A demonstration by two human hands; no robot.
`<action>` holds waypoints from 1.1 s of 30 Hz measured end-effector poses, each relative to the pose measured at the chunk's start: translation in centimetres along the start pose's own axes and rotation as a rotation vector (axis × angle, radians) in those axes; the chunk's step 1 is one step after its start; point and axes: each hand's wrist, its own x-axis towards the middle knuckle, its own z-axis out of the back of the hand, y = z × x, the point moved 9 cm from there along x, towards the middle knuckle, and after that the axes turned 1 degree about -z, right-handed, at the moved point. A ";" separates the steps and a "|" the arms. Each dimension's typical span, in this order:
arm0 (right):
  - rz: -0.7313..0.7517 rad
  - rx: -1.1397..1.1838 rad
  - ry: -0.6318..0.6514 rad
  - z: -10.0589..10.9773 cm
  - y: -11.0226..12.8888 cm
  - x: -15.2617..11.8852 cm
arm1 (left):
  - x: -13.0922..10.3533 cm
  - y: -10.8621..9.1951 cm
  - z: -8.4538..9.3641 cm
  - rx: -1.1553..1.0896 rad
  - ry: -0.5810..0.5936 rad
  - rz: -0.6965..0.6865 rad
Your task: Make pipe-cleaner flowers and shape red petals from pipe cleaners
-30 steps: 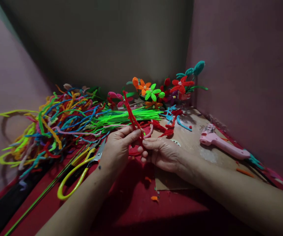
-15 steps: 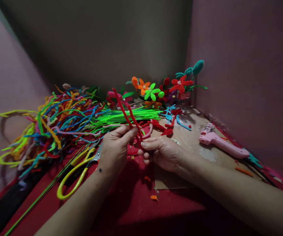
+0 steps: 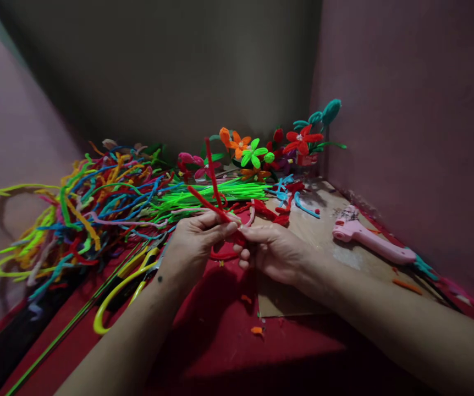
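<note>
Between my hands is a red pipe cleaner (image 3: 213,175), its two fuzzy ends sticking up and crossing near my fingers. My left hand (image 3: 198,242) pinches it between thumb and forefinger just below the crossing. The fingertips of my right hand (image 3: 272,250) close on the lower part of the red piece, right beside the left thumb. How the stems are joined there is hidden by the fingers. Yellow-handled scissors (image 3: 107,302) lie left of my left wrist, partly covered by it.
A tangled heap of coloured pipe cleaners (image 3: 92,203) lies left, beside a green bundle (image 3: 229,191). Pipe-cleaner flowers (image 3: 253,154) stand behind. On the right, a pink glue gun (image 3: 369,239) rests on a cardboard sheet (image 3: 315,247) over the red tabletop (image 3: 229,346).
The two red ends, nearly parallel before, now spread and cross: one points up, the other leans left. My left hand has turned slightly, and both hands stay close together.
</note>
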 end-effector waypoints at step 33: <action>0.012 0.198 0.113 -1.1 -1.0 0.0 | -0.2 -0.2 -0.7 -0.256 0.007 -0.056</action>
